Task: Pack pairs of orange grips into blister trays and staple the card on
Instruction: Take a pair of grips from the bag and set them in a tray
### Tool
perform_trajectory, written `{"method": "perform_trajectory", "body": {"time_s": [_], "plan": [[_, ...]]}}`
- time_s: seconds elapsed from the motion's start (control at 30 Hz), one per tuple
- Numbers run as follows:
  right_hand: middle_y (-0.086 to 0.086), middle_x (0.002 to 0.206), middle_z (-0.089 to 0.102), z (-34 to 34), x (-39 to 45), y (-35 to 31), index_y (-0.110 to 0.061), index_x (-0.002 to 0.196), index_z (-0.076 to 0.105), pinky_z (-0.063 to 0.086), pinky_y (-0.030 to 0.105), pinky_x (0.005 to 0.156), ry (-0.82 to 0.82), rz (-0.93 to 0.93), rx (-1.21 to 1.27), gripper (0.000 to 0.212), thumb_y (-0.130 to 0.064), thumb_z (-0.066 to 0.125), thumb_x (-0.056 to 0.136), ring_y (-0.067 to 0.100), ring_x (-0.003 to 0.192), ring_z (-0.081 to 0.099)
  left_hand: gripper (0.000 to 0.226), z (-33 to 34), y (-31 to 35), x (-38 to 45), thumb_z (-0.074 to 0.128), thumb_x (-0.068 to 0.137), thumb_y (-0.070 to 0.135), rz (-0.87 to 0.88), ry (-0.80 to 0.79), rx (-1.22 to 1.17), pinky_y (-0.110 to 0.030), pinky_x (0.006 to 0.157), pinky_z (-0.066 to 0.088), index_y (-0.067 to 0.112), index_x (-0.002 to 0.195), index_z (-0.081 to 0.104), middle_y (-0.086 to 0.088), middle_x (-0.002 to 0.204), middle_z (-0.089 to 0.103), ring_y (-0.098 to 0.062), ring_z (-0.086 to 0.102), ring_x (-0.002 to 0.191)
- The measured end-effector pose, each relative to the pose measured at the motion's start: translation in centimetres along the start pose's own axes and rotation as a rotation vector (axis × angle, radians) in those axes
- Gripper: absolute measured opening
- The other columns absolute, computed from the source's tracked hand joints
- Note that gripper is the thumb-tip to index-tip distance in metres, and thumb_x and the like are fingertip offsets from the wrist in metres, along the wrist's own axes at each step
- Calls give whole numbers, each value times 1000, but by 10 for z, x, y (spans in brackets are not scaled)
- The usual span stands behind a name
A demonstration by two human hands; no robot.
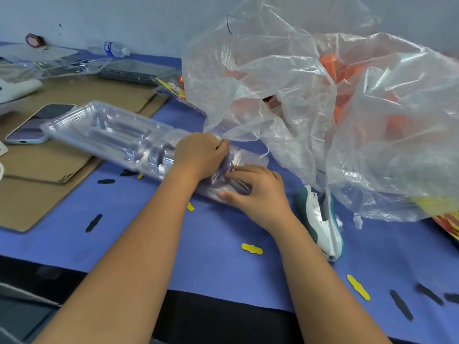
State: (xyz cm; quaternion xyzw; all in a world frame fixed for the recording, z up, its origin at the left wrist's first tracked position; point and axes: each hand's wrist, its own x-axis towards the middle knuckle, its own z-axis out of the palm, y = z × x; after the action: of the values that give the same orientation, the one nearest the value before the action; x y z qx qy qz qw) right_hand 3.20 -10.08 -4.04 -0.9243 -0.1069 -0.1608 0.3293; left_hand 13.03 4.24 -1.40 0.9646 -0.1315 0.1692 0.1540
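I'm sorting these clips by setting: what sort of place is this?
Probably a small hand-packing bench in a workshop. Both hands work at a stack of clear blister trays, a big plastic bag of orange parts stands beside them, and a stapler lies on the blue cloth.

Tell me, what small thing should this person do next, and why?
Probably peel one clear tray off the stack: both the left hand and the right hand are working at its near end, its pockets look empty, and the orange grips sit in the plastic bag.

Plastic bag (323,108) (stapler (323,224) beneath) crowding right.
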Motion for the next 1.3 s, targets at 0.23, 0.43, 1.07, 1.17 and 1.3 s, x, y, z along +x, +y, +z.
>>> {"method": "perform_trajectory", "body": {"time_s": [0.23,0.43,1.07,1.17,1.3], "plan": [[-11,88,66,1,-3,-9,-25,97,75,34,33,89,2,-73,-120,22,-44,68,87,19,92,55,55,-1,-2,3,39,96,37,-6,32,-24,-30,48,23,13,48,49,-2,50,48,-21,43,52],[3,95,70,1,-9,-13,-9,89,74,49,36,87,220,-99,-65,29,-37,76,81,24,92,62,57,-12,4,2,40,98,33,-23,109,-71,-32,48,22,11,46,36,-2,46,38,-31,43,57],[-11,83,65,-11,-2,0,-13,84,73,39,25,82,630,85,150,11,-4,68,81,15,85,58,40,-51,28,-44,44,94,16,273,772,-602,-30,53,19,25,60,24,5,56,22,-14,22,58],[-17,71,58,-21,1,1,-25,78,59,39,15,69,734,240,405,16,-19,64,93,4,73,54,33,-29,32,-69,51,89,13,556,639,-345,-35,55,30,13,58,41,-5,57,38,-22,33,58],[-10,71,65,-35,0,5,-35,77,49,48,24,71,787,292,540,23,-24,55,97,8,71,65,30,-9,27,-73,69,82,38,420,13,-159,-42,79,45,13,99,68,-7,87,57,-28,50,87]]}}
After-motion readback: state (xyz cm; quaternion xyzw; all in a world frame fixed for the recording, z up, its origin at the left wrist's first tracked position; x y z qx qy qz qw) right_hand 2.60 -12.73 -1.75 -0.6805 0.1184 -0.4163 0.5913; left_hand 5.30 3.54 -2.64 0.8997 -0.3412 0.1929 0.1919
